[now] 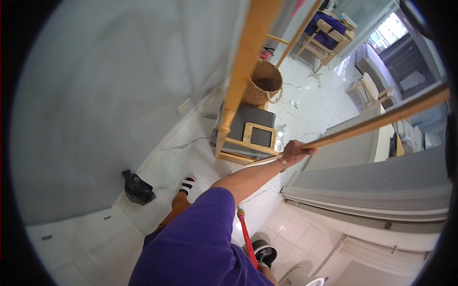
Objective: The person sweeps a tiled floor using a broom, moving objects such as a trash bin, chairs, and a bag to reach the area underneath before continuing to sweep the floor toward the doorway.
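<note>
My left hand (295, 151), with a watch on the wrist, reaches forward and is closed around a wooden post (377, 126). The post slants up to the right and seems to belong to the wooden rack whose other post (241, 71) rises on the left. On the rack's low grey shelf (248, 116) lies a light wooden frame (260, 135). A woven basket (264, 83) stands behind it. My right hand (268, 274), partly cut off at the lower edge, is closed on a slim red pole (247, 238) with a gold-coloured end.
A black plastic bag (138, 188) lies by the grey wall on the left. A dark bin (265, 252) stands on tiles near the right hand, beside a white rounded fixture (305, 279). Wooden chairs (324, 40) are farther back. A sliding-door track (353, 209) runs along the right.
</note>
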A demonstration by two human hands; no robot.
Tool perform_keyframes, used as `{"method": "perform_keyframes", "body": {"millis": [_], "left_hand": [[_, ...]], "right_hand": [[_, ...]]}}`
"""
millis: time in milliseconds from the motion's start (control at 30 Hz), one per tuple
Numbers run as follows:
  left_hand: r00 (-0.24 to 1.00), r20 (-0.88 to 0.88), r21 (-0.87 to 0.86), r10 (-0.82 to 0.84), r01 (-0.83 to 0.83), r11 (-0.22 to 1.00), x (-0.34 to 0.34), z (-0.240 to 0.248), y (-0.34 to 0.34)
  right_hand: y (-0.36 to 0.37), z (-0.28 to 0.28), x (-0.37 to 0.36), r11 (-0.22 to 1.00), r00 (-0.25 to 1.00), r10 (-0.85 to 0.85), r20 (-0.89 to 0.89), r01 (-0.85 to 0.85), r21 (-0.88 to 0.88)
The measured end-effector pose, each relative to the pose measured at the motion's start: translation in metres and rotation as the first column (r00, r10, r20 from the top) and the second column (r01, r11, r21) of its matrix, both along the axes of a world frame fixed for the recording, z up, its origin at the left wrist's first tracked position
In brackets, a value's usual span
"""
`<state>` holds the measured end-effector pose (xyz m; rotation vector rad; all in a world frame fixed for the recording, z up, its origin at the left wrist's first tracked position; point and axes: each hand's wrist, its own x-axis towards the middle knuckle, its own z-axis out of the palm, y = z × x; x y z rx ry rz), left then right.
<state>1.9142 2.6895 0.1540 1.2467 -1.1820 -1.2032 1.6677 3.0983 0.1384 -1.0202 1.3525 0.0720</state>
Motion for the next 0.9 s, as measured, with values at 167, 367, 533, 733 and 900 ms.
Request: {"method": "perform_keyframes", "body": {"millis": [167, 367, 533, 733, 900], "left_hand": [[0.975, 0.186, -0.139, 0.120, -0.095, 0.986, 0.019, -0.025, 0.030], [0.968, 0.216, -0.405, -0.130, 0.209, 0.890, 0.176, 0.045, 0.186], [0.608, 0.471, -0.403, 0.639, -0.496, 0.769, 0.444, 0.074, 0.267], [-0.387, 0.625, -0.779, 0.678, -0.257, 0.572, 0.632, 0.088, 0.315], [-0.671, 0.550, -0.658, 0.498, 0.019, 0.753, 0.677, 0.067, 0.328]], "right_hand": [[-0.030, 0.033, 0.039, 0.987, 0.985, 0.136, 0.111, -0.144, 0.070], [-0.106, 0.027, 0.156, 0.876, 0.907, 0.419, 0.047, -0.418, 0.240], [-0.167, -0.107, 0.354, 0.843, 0.833, 0.537, -0.133, -0.528, 0.103], [-0.376, -0.270, 0.580, 0.685, 0.911, 0.176, -0.372, -0.385, -0.619], [-0.471, -0.235, 0.637, 0.797, 0.966, -0.039, -0.256, -0.124, -0.591]]}}
